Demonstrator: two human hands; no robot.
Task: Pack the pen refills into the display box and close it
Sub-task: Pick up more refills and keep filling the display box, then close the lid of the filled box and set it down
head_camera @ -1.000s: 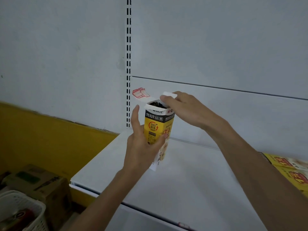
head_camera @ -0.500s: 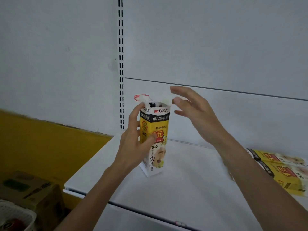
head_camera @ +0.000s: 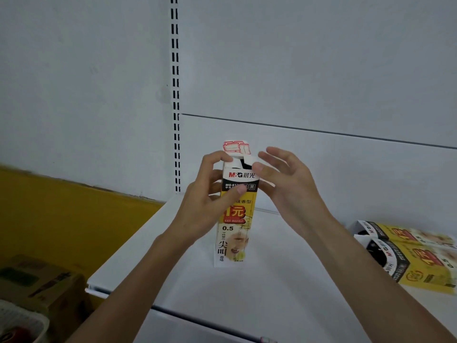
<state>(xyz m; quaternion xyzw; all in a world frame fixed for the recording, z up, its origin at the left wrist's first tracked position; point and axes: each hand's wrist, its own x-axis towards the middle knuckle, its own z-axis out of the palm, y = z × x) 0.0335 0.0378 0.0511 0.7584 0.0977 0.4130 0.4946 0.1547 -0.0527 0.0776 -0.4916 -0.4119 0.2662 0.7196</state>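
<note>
The display box (head_camera: pixel 235 229) stands upright on the white shelf (head_camera: pixel 272 280), near the middle of the view, with its base on the shelf surface and its printed front facing me. Its top is not closed: the lid flap (head_camera: pixel 237 147), printed in red, stands up at the far edge, and the dark ends of the pen refills (head_camera: pixel 246 166) show in the opening below it. My left hand (head_camera: pixel 205 201) grips the upper part of the box, thumb laid across the front panel, fingers curled round the left side, and forefinger at the top left corner. My right hand (head_camera: pixel 289 184) is at the top right corner with the fingers straight and spread apart, holding nothing; only the thumb touches the box, at the small side flap. I judge the packing step complete and the closing step in hand. The next move calls for folding the side flaps inward, bringing the lid flap forward and down, and tucking it in while the left hand keeps the box from tipping. Two further boxes (head_camera: pixel 408 258) lie on their sides at the right of the shelf, well apart. A slotted upright (head_camera: pixel 175 95) runs up the far wall. A cardboard carton (head_camera: pixel 42 280) and a basket (head_camera: pixel 22 325) sit low at the near left.
</note>
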